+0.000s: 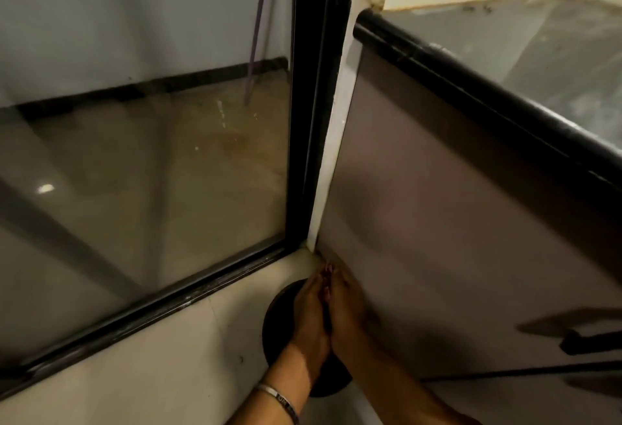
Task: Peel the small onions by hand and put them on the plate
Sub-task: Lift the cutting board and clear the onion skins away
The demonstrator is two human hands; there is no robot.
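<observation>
Both hands meet low in the view, pressed side by side over a dark round plate (274, 320) that sits on the pale stone sill beside a black-framed glass window (144, 141) — the left hand (309, 317), with a silver bangle (279, 399) on its wrist, and the right hand (346, 310) reach forward with fingertips bunched together. Between those fingertips shows a small reddish onion (327, 271), pinched from both sides just past the plate's far rim — though blur hides exactly how the fingers lie.
</observation>
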